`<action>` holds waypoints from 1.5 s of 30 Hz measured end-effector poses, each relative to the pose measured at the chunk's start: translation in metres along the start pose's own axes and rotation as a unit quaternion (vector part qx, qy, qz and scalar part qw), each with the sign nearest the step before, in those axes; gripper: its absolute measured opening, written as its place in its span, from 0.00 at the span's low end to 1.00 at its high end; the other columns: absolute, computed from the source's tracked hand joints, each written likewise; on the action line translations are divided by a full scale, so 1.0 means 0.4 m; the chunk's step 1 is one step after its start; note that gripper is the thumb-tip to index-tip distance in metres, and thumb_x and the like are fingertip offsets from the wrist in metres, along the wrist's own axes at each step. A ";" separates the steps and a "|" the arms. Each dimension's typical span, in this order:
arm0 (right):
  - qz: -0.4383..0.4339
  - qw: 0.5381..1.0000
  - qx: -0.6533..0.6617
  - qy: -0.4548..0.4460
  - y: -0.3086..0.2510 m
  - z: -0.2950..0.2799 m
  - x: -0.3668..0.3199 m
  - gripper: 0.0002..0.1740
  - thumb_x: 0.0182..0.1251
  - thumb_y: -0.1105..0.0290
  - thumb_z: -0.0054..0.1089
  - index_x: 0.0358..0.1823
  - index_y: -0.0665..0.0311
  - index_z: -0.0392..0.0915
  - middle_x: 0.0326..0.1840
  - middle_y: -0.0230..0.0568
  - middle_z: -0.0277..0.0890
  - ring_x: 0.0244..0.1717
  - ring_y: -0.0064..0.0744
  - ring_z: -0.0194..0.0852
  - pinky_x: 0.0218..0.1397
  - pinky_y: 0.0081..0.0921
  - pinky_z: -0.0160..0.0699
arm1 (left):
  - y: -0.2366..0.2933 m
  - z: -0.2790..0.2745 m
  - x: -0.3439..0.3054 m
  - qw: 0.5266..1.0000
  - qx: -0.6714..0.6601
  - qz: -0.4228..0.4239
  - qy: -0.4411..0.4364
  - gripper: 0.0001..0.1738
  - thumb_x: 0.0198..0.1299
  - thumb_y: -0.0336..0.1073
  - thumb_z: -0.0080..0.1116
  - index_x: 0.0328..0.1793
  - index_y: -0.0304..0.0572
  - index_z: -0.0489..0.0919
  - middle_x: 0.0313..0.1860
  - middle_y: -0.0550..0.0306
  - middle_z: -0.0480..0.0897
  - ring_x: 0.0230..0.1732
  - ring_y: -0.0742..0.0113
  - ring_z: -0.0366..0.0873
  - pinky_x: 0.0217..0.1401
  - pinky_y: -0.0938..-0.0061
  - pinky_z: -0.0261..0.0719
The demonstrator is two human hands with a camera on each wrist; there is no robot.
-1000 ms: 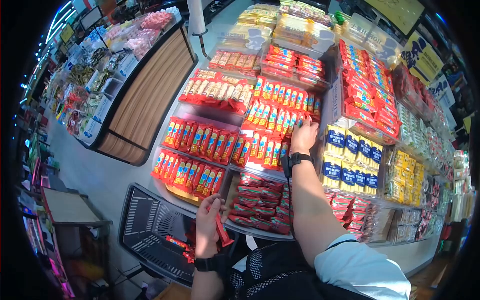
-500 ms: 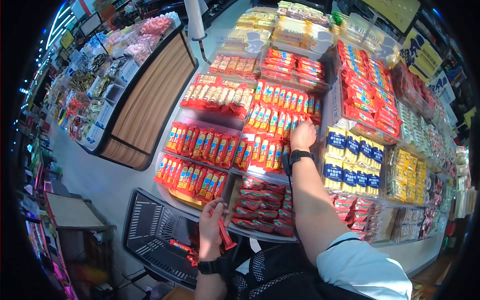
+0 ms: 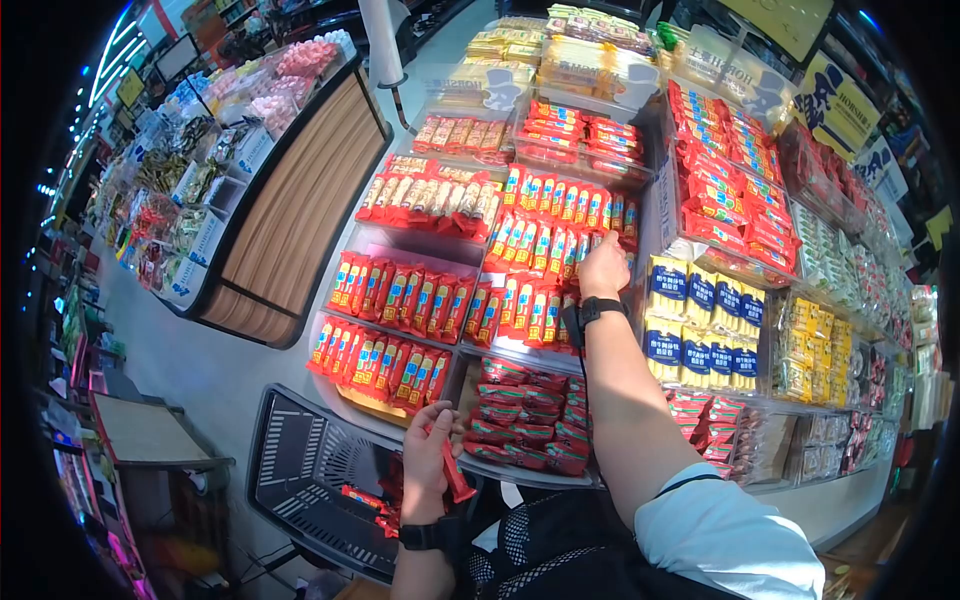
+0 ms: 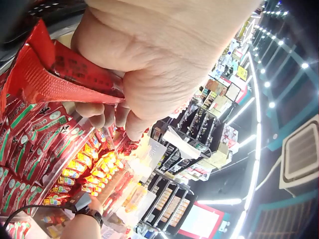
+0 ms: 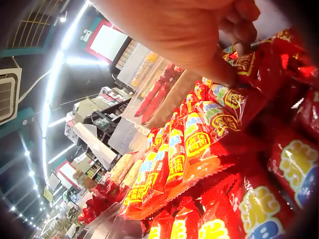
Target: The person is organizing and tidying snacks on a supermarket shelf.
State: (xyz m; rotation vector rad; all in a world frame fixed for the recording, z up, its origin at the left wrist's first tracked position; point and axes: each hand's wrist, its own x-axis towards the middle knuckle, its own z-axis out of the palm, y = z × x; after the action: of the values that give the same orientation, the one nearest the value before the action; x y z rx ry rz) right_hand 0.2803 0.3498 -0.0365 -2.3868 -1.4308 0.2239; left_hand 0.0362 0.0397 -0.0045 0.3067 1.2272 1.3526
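Observation:
In the head view my left hand grips a red-wrapped snack bar above the shopping basket. The left wrist view shows the bar's crimped wrapper end sticking out from between thumb and fingers. My right hand is down at the right end of a bin of red-wrapped snack bars with yellow and blue print. In the right wrist view its thumb and bent fingers are right at the wrappers; I cannot tell whether they pinch one.
A dark grey basket with red packets inside stands at the lower left. Dark red packets with green stripes fill the near bin. Yellow-and-blue packets lie to the right, beside a raised clear divider. A wood-panelled display stands across the aisle.
My right hand stays at the same end of the bin, its wrist and fingers shifting slightly. My left hand keeps its hold on the snack bar and moves a little to the right.

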 end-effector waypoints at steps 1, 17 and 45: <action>0.003 1.000 0.007 0.002 0.005 0.004 0.001 0.17 0.71 0.68 0.52 0.60 0.61 0.69 0.53 0.57 0.79 0.51 0.53 0.84 0.53 0.44 0.84 | 0.001 0.001 0.000 1.000 -0.001 -0.003 0.001 0.15 0.71 0.34 0.59 0.59 0.38 0.75 0.43 0.58 0.81 0.37 0.75 0.80 0.25 0.82 0.76; -0.023 0.998 0.038 0.042 0.021 0.022 -0.035 0.15 0.72 0.69 0.48 0.56 0.56 0.79 0.52 0.57 0.77 0.53 0.54 0.81 0.51 0.46 0.83 | -0.004 0.008 0.004 1.000 0.004 -0.009 -0.008 0.15 0.70 0.33 0.60 0.60 0.36 0.74 0.43 0.57 0.81 0.37 0.75 0.80 0.26 0.82 0.76; 0.018 0.990 0.114 0.078 0.034 -0.007 -0.055 0.14 0.69 0.73 0.49 0.51 0.70 0.78 0.54 0.62 0.75 0.56 0.61 0.76 0.58 0.47 0.76 | 0.021 -0.032 0.002 0.979 -0.185 0.066 -0.044 0.23 0.67 0.23 0.50 0.68 0.37 0.67 0.52 0.53 0.75 0.51 0.65 0.75 0.54 0.67 0.78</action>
State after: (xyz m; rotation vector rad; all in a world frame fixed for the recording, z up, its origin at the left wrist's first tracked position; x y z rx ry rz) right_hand 0.2818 0.3240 -0.0400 -2.1941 -1.2220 0.1943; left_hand 0.0214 0.0368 -0.0035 0.1830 0.8717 1.6335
